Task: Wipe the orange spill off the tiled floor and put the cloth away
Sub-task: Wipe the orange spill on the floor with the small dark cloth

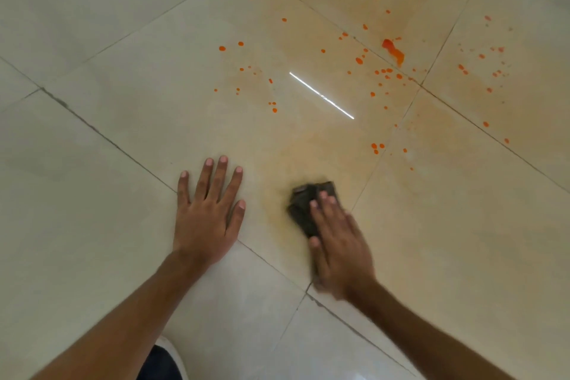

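A dark crumpled cloth (303,204) lies on the glossy beige tiled floor (92,25). My right hand (339,244) presses flat on the cloth with straight fingers; the hand looks motion-blurred. My left hand (206,216) rests flat on the floor to the left of the cloth, fingers spread. Orange spill drops are scattered over the tiles ahead, with the largest orange blob (393,51) at the far right by a grout line. A pale orange smear (308,148) tints the tile just beyond the cloth.
Grout lines cross the floor diagonally. A bright light reflection (322,96) streaks the middle tile. At the bottom edge a dark shoe with a white sole (163,361) shows between my forearms.
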